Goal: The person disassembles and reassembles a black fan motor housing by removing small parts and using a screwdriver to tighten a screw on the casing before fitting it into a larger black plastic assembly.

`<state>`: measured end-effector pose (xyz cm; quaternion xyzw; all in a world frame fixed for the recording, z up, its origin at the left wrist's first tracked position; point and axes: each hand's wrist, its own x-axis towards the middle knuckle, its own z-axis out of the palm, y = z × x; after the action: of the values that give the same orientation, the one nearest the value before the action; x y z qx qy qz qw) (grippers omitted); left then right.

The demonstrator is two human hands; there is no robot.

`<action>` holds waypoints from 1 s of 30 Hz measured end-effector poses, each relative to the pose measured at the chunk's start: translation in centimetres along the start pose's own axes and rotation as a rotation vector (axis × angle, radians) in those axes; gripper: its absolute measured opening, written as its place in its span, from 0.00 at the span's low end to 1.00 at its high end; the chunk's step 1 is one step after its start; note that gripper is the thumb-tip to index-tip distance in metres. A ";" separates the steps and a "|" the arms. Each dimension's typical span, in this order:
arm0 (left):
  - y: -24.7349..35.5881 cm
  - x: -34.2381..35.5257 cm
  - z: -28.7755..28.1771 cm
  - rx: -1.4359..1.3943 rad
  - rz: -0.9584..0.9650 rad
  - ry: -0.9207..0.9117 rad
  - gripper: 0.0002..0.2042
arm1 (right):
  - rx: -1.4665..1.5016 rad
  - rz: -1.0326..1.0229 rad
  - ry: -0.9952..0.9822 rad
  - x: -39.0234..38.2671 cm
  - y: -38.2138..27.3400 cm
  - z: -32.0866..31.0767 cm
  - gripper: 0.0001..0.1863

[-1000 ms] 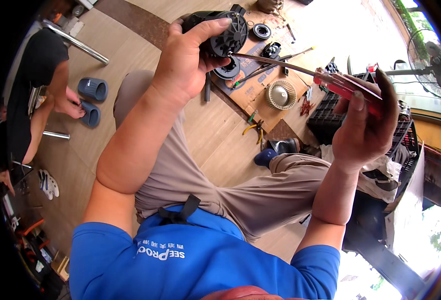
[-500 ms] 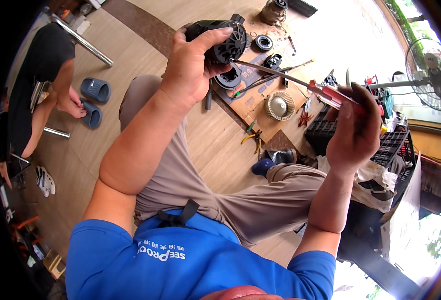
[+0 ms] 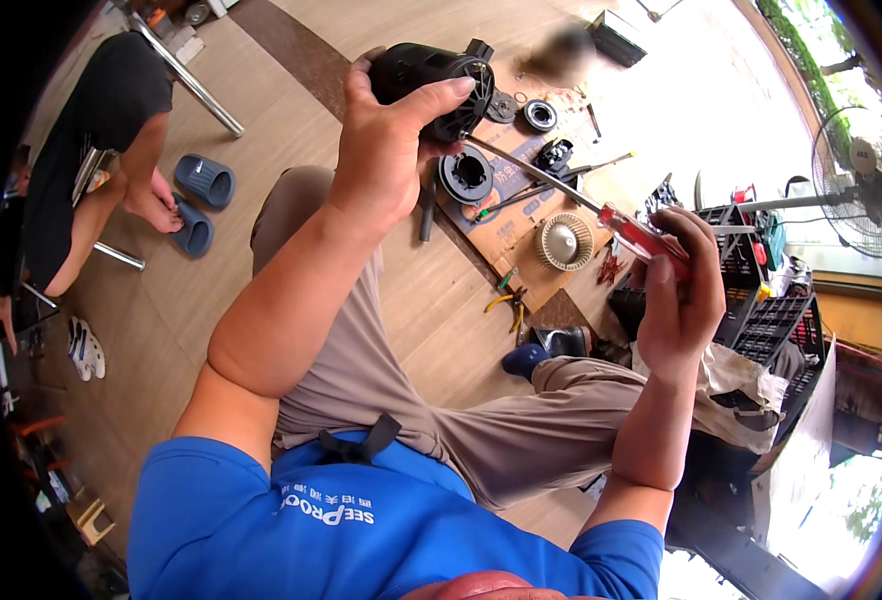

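My left hand [image 3: 381,155] is closed around a black, cylindrical motor housing [image 3: 416,72], thumb resting on its ribbed end. In my right hand [image 3: 683,305] is a screwdriver [image 3: 633,232] with a clear red handle and a long metal shaft. The shaft slants up to the left, and its tip meets the lower edge of the housing's ribbed end near my left fingers. Whether the tip sits in a screw is too small to tell. Below the housing, a black round flanged part [image 3: 449,182] and a pale finned blower wheel [image 3: 564,242] lie on flattened cardboard [image 3: 511,243].
On the floor are yellow-handled pliers [image 3: 504,300], a black ring part [image 3: 539,116] and a blurred dark object [image 3: 564,52]. Black plastic crates [image 3: 776,312] and a standing fan [image 3: 866,170] are at right. Another person's bare foot [image 3: 156,212] is at left beside blue slippers [image 3: 204,180].
My right hand and the screwdriver handle have moved left and slightly down. The housing is tilted so more of its cylindrical side shows. The whole view has shifted a little.
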<state>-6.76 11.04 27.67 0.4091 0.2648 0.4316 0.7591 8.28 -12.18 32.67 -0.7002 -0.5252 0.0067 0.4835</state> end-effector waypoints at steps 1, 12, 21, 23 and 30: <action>0.1 0.0 -0.1 -0.013 0.006 -0.013 0.35 | -0.098 -0.074 -0.016 0.0 0.1 0.0 0.12; 0.8 -0.4 -0.1 -0.004 0.025 -0.003 0.34 | -0.036 0.000 0.007 -0.9 0.9 0.8 0.14; 0.7 -0.8 0.1 -0.005 0.028 0.006 0.37 | 0.062 0.113 0.035 -1.5 1.0 0.2 0.15; 0.7 -0.8 0.2 -0.003 0.028 0.006 0.37 | 0.148 0.163 -0.003 -1.2 0.9 0.0 0.15; 0.6 -0.6 0.1 0.007 -0.046 -0.001 0.36 | 0.001 -0.043 0.027 -0.6 0.7 -0.1 0.13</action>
<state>-7.24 10.64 28.24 0.4058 0.2755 0.4129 0.7674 8.56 -12.71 31.92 -0.6887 -0.5336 -0.0130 0.4907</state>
